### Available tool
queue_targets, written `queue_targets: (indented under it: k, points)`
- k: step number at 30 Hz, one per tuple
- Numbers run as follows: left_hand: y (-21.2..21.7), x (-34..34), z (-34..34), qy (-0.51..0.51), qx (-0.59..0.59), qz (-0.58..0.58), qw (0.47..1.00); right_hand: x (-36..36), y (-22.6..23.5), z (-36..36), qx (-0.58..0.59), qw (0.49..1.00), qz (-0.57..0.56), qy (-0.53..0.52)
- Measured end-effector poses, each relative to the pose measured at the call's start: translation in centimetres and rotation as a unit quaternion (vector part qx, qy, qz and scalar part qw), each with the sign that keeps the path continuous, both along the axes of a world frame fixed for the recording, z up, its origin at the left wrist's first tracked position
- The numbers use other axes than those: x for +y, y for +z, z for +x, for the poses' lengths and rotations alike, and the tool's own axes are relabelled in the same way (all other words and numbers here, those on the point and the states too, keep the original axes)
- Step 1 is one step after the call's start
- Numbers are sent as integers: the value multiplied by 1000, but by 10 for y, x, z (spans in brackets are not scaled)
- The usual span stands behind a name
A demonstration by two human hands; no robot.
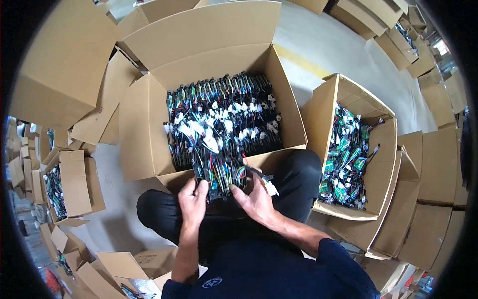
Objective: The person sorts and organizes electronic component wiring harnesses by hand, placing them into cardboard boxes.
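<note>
Between my two hands, over my lap, is a stack of thin black modules with coloured wires [217,172]. White connectors stick out at its far end. My left hand [192,205] grips the stack's left side, fingers closed round its near edge. On the right side my right hand [256,199] is closed against the stack, with a black cable and a white connector [270,187] showing beside its fingers. Just beyond is a large open cardboard box [133,127], where similar wired modules [224,92] stand in tight rows. The stack's far end overlaps the box's near side.
At my right, a tilted open carton [383,167] holds a loose heap of wired parts with green pieces [343,154]. Flattened cardboard and more cartons [438,174] crowd the right side. A tall carton [64,60] stands at far left; an open box [132,266] lies behind my left arm.
</note>
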State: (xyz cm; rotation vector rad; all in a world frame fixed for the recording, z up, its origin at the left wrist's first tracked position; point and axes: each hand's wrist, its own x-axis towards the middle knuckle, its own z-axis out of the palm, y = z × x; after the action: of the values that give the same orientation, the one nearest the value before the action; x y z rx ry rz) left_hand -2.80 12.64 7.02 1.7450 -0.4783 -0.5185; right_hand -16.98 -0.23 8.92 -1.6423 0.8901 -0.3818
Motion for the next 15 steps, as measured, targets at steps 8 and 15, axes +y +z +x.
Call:
queue_targets:
  k: [8,15]
  points:
    - [57,-157,102,-119,-49,-113,985,-161,37,88,-120,956,-268,12]
    - [-89,-204,117,-195,57,102,974,-229,-58,89,106,979,-88,149]
